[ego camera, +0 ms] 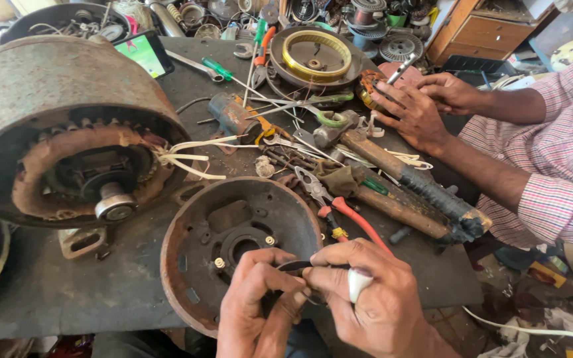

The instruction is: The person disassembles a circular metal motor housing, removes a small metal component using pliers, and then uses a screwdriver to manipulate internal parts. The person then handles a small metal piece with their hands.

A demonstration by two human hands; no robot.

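Observation:
My left hand (256, 301) and my right hand (373, 295) meet at the near edge of the workbench, both pinching a short dark strip (294, 266), thin and sleeve-like. A white tube-like piece (358, 284) pokes out between my right fingers. Just beyond my hands lies a rusty round motor end cover (193, 248), hollow side up, with a central bearing hole. A large rusty motor body (67, 132) with copper windings and white leads stands at the left.
Red-handled pliers (346, 215), hammers (402, 179), a green screwdriver (217, 67), spanners and a yellow-ringed winding (316, 54) crowd the bench. A phone (144, 53) lies at the back. A person in a checked shirt (558, 159) at right has both hands on a small coil.

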